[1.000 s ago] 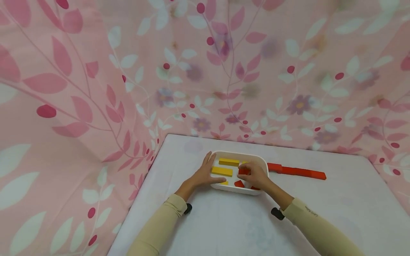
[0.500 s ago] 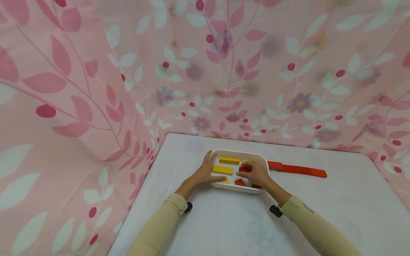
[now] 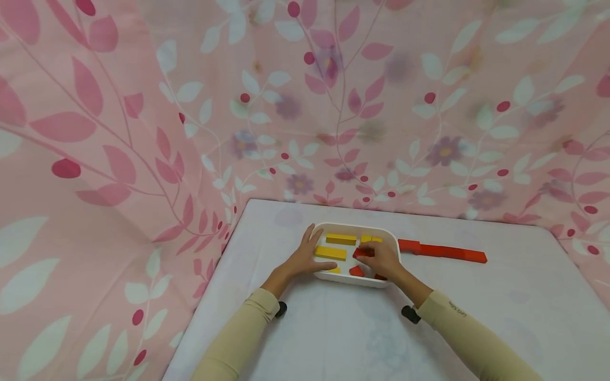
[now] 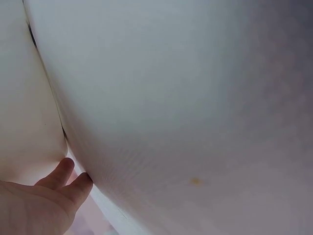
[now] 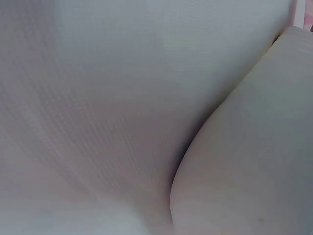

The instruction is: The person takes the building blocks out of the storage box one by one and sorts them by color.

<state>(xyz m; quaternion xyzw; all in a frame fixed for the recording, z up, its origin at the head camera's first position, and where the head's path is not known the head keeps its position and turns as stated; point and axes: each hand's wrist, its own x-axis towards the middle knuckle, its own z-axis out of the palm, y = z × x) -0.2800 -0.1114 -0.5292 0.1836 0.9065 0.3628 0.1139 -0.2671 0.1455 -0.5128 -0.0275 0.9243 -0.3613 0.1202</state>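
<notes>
A white tray [image 3: 352,281] stands on the table with yellow and red blocks in it. My left hand [image 3: 301,261] spans the tray's left end, fingers extended along the rim and thumb reaching over the near side. In the left wrist view, two fingertips of my left hand [image 4: 49,203] show beside the tray's outer wall [image 4: 29,107]. Inside the tray's right half, my right hand [image 3: 385,260] pinches a red block [image 3: 362,253] between thumb and fingers; part of the block is hidden by them. The right wrist view shows the tray wall [image 5: 244,161] but no fingers.
Long yellow blocks [image 3: 331,253] lie in the tray's left half, small yellow blocks [image 3: 370,239] at its back right. A small red block [image 3: 356,271] lies near the front wall. Outside, a row of red pieces [image 3: 445,252] extends right from the tray across the white-covered table [image 3: 324,338].
My right fingers have turned the red block slightly and uncovered more of the small yellow blocks behind it. My left hand has stayed at the tray's left end.
</notes>
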